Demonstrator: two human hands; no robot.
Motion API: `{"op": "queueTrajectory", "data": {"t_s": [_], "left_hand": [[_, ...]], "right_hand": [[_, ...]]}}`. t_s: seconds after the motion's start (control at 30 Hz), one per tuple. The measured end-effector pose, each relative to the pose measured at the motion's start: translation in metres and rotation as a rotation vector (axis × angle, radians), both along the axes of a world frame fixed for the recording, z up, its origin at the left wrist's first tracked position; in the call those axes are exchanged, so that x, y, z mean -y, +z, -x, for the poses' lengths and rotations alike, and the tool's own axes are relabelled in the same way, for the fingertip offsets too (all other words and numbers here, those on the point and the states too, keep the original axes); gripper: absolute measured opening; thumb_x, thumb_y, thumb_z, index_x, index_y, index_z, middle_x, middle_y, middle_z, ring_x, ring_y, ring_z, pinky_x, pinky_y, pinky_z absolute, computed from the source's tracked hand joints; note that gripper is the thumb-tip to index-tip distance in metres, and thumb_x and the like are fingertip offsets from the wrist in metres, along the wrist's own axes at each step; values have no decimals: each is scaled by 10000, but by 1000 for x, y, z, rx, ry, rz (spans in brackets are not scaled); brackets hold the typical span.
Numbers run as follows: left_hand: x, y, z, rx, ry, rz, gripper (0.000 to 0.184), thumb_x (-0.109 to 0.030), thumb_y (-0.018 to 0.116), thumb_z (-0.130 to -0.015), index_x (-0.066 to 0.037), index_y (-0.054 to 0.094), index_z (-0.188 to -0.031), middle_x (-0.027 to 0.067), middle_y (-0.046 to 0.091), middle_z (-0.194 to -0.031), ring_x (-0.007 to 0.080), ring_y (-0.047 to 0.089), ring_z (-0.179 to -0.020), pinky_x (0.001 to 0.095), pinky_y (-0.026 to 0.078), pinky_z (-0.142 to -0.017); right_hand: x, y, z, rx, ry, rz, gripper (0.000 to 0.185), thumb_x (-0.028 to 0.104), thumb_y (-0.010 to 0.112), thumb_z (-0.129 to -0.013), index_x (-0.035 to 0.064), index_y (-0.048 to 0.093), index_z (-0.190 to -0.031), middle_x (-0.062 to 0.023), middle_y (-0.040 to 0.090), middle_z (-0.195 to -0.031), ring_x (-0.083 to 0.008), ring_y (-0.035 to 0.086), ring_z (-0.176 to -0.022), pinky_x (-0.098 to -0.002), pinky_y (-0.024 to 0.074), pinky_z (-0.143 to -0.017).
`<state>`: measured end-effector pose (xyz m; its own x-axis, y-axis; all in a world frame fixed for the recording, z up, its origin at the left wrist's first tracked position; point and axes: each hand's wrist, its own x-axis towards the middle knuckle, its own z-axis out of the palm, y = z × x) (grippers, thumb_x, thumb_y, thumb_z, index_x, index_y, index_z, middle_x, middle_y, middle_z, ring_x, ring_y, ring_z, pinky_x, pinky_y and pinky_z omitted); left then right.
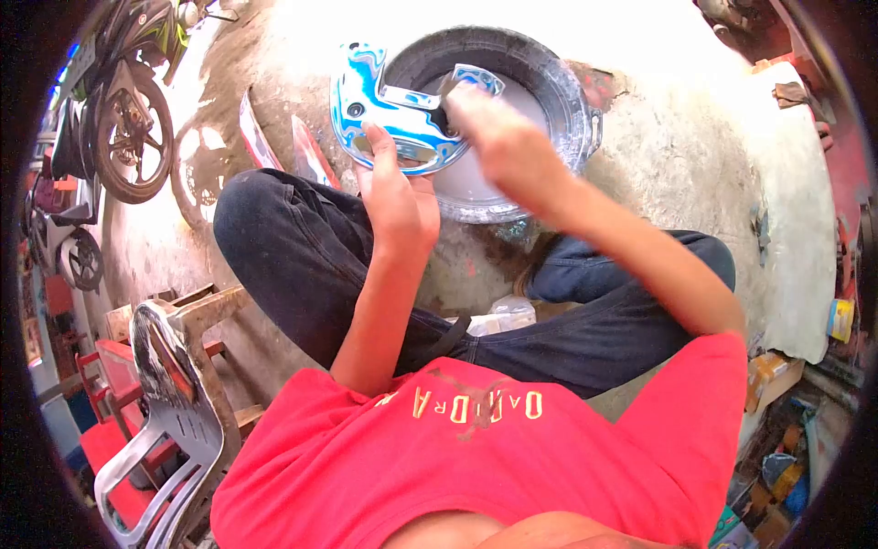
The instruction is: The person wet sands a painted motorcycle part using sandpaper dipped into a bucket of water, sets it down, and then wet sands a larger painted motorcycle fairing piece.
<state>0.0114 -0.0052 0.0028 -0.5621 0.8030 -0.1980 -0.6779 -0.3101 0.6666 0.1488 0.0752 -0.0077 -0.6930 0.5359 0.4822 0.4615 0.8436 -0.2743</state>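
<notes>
A glossy blue-and-white motorcycle body panel point(402, 123) with bolt holes is tilted over the left side of a round dark basin point(578, 101). My left hand point(395, 188) grips the panel's lower edge, its thumb lying on the painted face. Smeared by motion, my right hand point(508, 146) is at the panel's right part with its fingers curled down against it. Something small and greyish shows by those fingertips, too blurred to name. Pale, cloudy liquid point(466, 188) lies in the basin below the panel.
Two red-and-white panel pieces point(313, 151) rest on the concrete floor beside my knee. A motorcycle wheel point(135, 133) stands at the left. Near my left side is a grey plastic chair point(174, 439). A white bag point(503, 316) sits between my legs. Clutter lines the right edge.
</notes>
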Motion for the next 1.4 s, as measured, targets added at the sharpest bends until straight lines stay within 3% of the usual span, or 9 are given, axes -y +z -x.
{"op": "queueTrajectory", "data": {"t_s": [0.13, 0.2, 0.37, 0.5, 0.8, 1.0, 1.1, 1.23, 1.4], "left_hand": [[0, -8, 8, 15, -54, -48, 411, -275, 492, -1067, -110, 383, -1426, 92, 554, -1341, 230, 586, -1200, 455, 515, -993], [2, 1, 2, 1, -58, -39, 405, -281, 490, -1067, -109, 387, -1419, 95, 555, -1335, 229, 590, -1194, 462, 520, -983], [2, 4, 2, -47, 14, -12, 390, -283, 484, -1070, -100, 399, -1405, 96, 557, -1330, 227, 590, -1194, 447, 516, -990], [3, 8, -6, -27, 14, -28, 404, -289, 484, -1069, -98, 395, -1414, 93, 553, -1338, 223, 577, -1208, 445, 498, -1015], [5, 6, -2, -13, -1, -21, 399, -275, 491, -1067, -97, 399, -1412, 97, 561, -1332, 232, 583, -1206, 454, 501, -1012], [2, -3, 14, 36, -47, -51, 372, -259, 472, -1074, -104, 409, -1406, 95, 566, -1326, 237, 590, -1200, 458, 525, -982], [2, 3, 10, 42, -62, -28, 353, -254, 454, -1080, -88, 430, -1391, 98, 577, -1315, 233, 595, -1191, 459, 533, -970], [1, -3, 22, 37, -45, 8, 343, -236, 447, -1082, -63, 444, -1378, 100, 581, -1307, 237, 600, -1184, 461, 534, -967], [2, 3, 19, 84, -67, 8, 328, -209, 430, -1085, -67, 453, -1380, 102, 587, -1305, 235, 600, -1185, 457, 527, -979]], "right_hand": [[4, 8, -2, -38, 80, -7, 417, 40, 532, -903, -31, 568, -1312, -219, 608, -1323, -360, 574, -1257, -421, 450, -1081], [-26, 15, -11, 41, -76, 137, 380, 77, 520, -942, -41, 564, -1300, -223, 616, -1298, -375, 586, -1226, -416, 471, -1055], [27, 7, 2, -21, 38, -30, 384, 83, 513, -951, -33, 561, -1314, -224, 611, -1312, -371, 593, -1222, -419, 472, -1055], [-30, 10, -8, 67, -114, 37, 423, 56, 500, -920, -33, 557, -1330, -223, 605, -1330, -351, 585, -1249, -421, 459, -1072], [-25, 14, -8, 49, -69, -88, 419, 33, 528, -901, -42, 563, -1312, -215, 602, -1337, -341, 578, -1259, -412, 463, -1075], [2, 16, -11, 2, 148, -129, 401, 83, 522, -898, -37, 592, -1275, -243, 606, -1322, -337, 598, -1240, -420, 468, -1064], [-30, 12, -17, 46, -18, -96, 417, 40, 530, -912, -16, 567, -1324, -221, 605, -1336, -329, 573, -1275, -410, 453, -1085], [8, 14, -10, 31, 134, -139, 385, 80, 511, -914, -41, 593, -1270, -230, 621, -1306, -333, 601, -1234, -420, 469, -1063], [-34, 4, -23, 30, 23, -108, 386, 59, 501, -915, -20, 591, -1282, -217, 636, -1282, -313, 613, -1222, -408, 468, -1069]]}}
